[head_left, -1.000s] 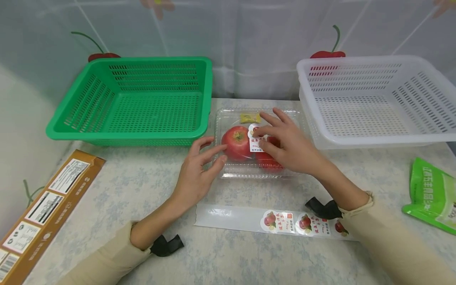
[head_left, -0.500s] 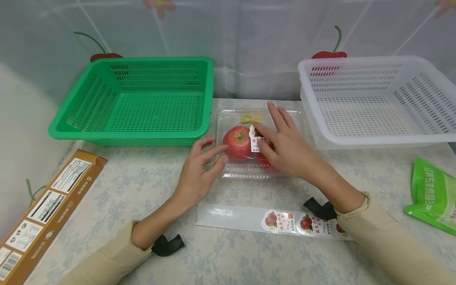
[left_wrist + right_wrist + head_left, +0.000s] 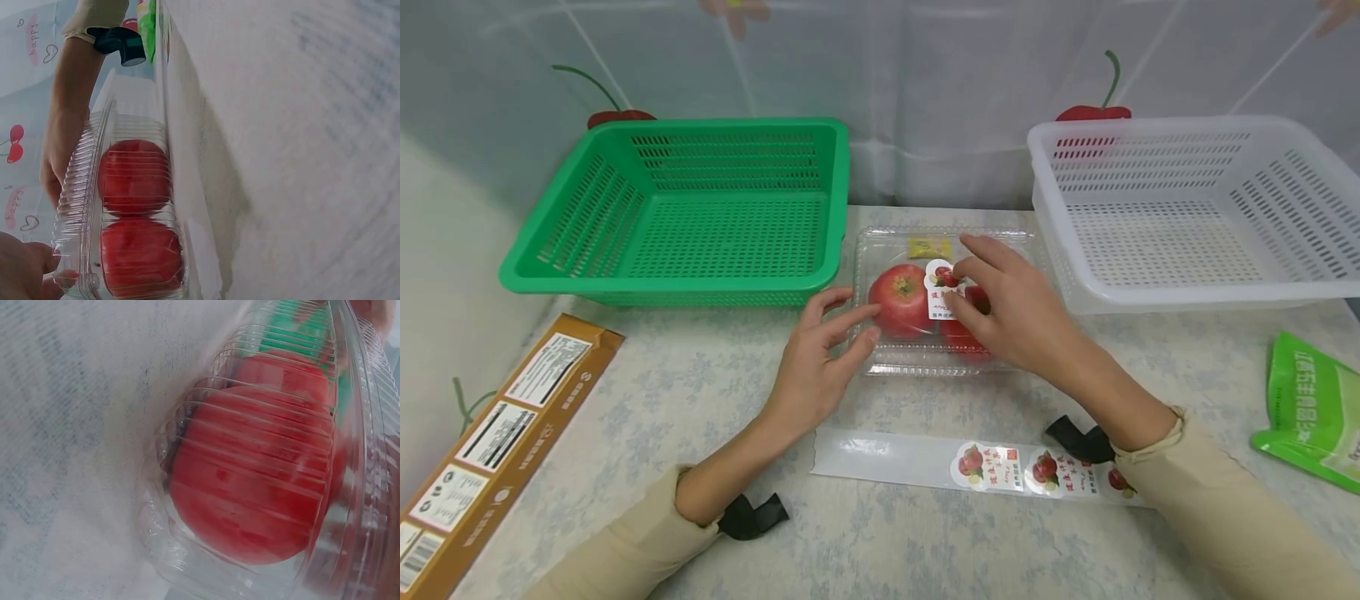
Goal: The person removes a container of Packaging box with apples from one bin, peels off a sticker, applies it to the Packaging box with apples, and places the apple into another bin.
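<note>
A clear plastic clamshell box [image 3: 910, 360] stands closed on the table, with red apples [image 3: 901, 302] inside and a small yellow packet [image 3: 928, 247] near its back. On the lid lies a white apple-print label [image 3: 937, 310]. My right hand [image 3: 1018, 304] is over the label, its index fingertip and thumb touching it and partly covering it. At the box's left edge rests my left hand [image 3: 812, 367], fingers and thumb loosely bent and touching the lid. From the left wrist view, two apples [image 3: 134, 178] show through the ribbed side wall.
A green basket [image 3: 700, 287] stands behind on the left, a white basket [image 3: 1210, 293] on the right. In front lies a strip of label backing [image 3: 887, 458] with several labels. A brown carton [image 3: 512, 450] is at far left, a green bag [image 3: 1315, 408] at far right.
My right hand's fingers swept forward with straighter fingers over the label, then drew back and bent again, uncovering more of it. My left hand and the box stay in place.
</note>
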A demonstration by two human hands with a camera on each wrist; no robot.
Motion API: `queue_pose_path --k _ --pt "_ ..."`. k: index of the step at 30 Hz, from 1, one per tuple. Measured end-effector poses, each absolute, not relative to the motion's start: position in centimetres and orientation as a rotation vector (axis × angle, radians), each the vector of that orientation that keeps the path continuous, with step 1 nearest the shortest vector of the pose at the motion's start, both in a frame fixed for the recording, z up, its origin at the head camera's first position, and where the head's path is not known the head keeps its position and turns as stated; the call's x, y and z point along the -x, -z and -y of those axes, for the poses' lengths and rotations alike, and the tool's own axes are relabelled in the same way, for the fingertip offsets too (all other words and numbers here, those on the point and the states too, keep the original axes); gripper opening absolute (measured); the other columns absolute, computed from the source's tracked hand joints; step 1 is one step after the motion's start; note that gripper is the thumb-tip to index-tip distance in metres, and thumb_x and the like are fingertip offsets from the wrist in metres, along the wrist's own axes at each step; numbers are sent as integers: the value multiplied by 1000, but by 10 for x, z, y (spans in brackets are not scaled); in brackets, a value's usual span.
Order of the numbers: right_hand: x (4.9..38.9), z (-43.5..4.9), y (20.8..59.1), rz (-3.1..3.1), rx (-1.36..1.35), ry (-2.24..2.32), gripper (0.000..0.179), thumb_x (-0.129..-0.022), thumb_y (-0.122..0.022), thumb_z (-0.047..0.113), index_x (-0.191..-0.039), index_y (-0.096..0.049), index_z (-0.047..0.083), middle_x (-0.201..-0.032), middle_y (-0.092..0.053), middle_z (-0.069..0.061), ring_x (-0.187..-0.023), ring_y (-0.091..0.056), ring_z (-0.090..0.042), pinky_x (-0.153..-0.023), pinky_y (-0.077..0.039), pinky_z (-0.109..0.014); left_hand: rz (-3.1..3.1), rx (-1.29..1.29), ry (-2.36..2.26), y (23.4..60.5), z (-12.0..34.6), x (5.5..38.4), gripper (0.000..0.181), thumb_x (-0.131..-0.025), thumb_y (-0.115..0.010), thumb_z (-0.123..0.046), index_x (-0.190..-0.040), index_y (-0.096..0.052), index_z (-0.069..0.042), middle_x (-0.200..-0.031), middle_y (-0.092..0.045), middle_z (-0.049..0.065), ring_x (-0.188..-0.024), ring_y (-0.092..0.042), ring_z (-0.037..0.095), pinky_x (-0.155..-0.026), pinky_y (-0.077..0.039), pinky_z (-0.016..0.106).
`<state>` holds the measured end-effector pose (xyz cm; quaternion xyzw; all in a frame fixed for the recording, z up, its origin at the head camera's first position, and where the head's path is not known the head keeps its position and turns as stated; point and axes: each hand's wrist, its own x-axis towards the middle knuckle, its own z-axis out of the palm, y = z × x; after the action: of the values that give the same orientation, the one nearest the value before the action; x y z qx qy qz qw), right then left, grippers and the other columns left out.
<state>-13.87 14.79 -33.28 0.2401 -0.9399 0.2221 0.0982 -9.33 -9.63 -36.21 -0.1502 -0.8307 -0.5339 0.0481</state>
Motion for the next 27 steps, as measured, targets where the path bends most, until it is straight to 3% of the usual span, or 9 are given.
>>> queue_pose_path --k 3,10,17,23,27 --pt "138 -147 333 2783 -707 -618 26 -90 -67 22 -109 -69 4 -145 -48 -18 -137 -40 -33 -108 -37 -51 2533 461 1628 362 96 94 29 -97 -63 -13 -123 -69 -4 -142 -44 12 -132 -40 21 -95 -50 43" --pt "139 -147 331 2916 -716 -530 44 -99 -48 27 -138 -55 8 -159 -24 -19 -142 -28 -39 -113 -28 -53 2535 458 1635 362 96 94 29 -97 -63 -13 -124 -69 -4 -142 -44 13 -133 -40 21 -95 -50 43" --pt "140 -149 332 2822 -753 -648 32 -95 -58 20 -123 -62 5 -151 -38 -21 -140 -32 -37 -111 -30 -53 2530 454 1650 363 97 94 29 -97 -63 -13 -123 -69 -4 -142 -44 14 -133 -40 22 -95 -50 44" --pt "141 -147 328 2969 -774 -468 46 -101 -44 25 -144 -51 10 -159 -22 -21 -142 -23 -40 -115 -22 -52 2532 464 1652 363 96 96 28 -97 -62 -14 -123 -69 -4 -142 -44 16 -132 -40 23 -95 -50 45" --pt "142 -149 329 2968 -756 -528 52 -100 -47 26 -149 -44 8 -158 -24 -21 -143 -22 -39 -115 -21 -52 2537 456 1663 363 96 96 29 -97 -63 -14 -124 -69 -5 -142 -43 15 -132 -39 21 -96 -49 45"
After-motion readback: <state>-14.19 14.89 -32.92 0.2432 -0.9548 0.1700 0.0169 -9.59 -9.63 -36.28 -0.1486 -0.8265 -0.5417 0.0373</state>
